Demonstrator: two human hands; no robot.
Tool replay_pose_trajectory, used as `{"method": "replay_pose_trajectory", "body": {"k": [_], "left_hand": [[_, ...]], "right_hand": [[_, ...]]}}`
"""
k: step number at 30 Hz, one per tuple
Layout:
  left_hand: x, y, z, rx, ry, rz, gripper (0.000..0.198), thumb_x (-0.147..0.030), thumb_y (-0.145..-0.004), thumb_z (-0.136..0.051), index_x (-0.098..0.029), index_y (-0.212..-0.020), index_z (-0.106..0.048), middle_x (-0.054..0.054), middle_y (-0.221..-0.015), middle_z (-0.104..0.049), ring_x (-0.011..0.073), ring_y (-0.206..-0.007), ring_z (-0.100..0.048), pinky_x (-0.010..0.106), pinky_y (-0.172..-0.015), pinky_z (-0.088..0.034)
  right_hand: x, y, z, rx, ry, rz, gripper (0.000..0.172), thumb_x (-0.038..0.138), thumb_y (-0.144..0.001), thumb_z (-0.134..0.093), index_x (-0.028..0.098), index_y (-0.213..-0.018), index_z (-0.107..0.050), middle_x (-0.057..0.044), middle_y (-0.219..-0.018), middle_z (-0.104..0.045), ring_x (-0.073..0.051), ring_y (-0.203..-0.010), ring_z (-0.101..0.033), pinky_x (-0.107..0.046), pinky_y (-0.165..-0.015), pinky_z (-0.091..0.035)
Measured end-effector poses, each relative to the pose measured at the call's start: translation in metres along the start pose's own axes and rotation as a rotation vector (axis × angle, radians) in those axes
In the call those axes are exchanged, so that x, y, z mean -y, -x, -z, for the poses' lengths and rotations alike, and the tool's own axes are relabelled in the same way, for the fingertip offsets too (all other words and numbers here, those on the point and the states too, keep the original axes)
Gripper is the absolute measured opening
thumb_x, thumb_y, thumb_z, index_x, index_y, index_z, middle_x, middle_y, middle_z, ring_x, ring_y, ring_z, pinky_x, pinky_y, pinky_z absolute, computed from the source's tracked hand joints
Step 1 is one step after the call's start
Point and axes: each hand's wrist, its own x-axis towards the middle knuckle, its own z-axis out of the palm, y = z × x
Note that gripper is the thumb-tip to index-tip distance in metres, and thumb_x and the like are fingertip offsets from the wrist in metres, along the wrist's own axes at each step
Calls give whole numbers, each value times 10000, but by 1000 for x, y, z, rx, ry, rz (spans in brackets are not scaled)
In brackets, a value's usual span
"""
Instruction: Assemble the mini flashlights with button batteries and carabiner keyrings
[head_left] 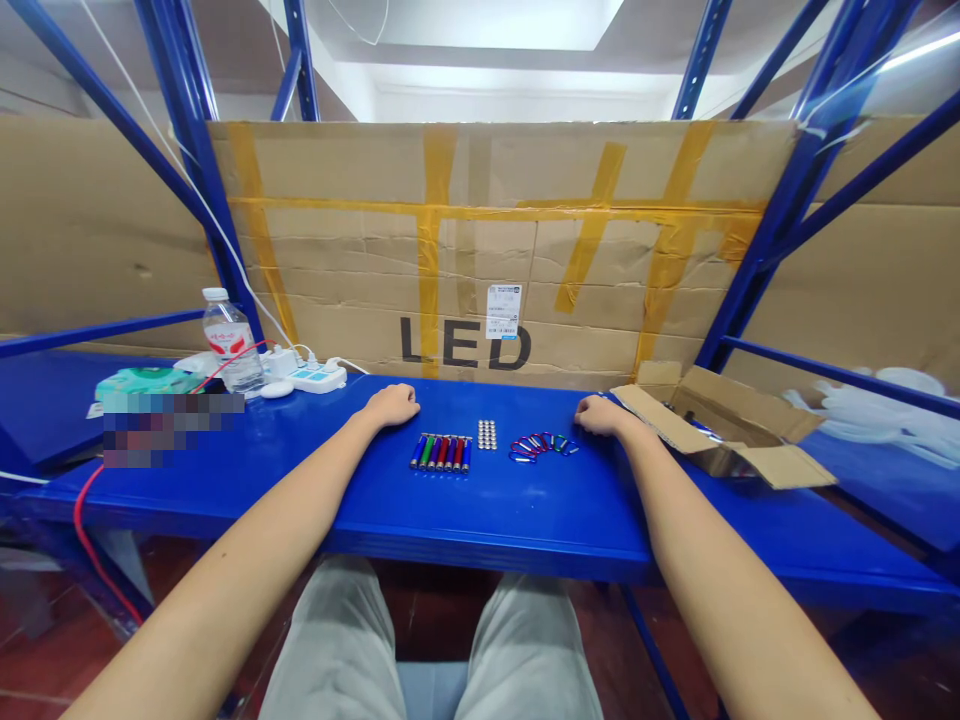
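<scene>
My left hand [394,405] rests on the blue tabletop [487,515] with its fingers curled in, and nothing shows in it. Just to its right several small flashlights [441,454] in blue, green, red and purple stand side by side in a row. Next to them lie several silver button cells [487,434] in a tight grid. Further right, several coloured carabiners [541,444] are spread in an arc. My right hand [597,414], also curled closed on the table, lies beside the carabiners without touching them; I see nothing in it.
At the right stands an open cardboard box [757,462] with metallic parts inside. On the left are a water bottle [231,345], a white power strip [319,376], a green packet [146,383] and a red cable [84,525]. A cardboard panel [345,270] closes off the back.
</scene>
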Motion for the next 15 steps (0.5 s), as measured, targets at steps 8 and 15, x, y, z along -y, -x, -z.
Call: {"method": "replay_pose_trajectory", "body": {"k": [8,15], "left_hand": [[-1,-1,0,-4,5,42,173,-332,-760,-579,-196,-844,-648,112,-988,-719,268,-905,-671,317,-750,-490],[-30,13,8,-84,217,-146,140,-266,-771,-558,-184,-771,-672,68,-879,-732,197,-842,-664,266,-753,-474]], "right_hand": [[3,2,2,-78,59,22,148,158,-735,-593,115,-829,-699,-137,-808,-712,-206,-684,-649,-275,-618,-448],[64,36,4,-294,-129,358,175,184,-811,-521,150,-844,-689,-98,-873,-718,-205,-817,-636,-277,-709,-437]]}}
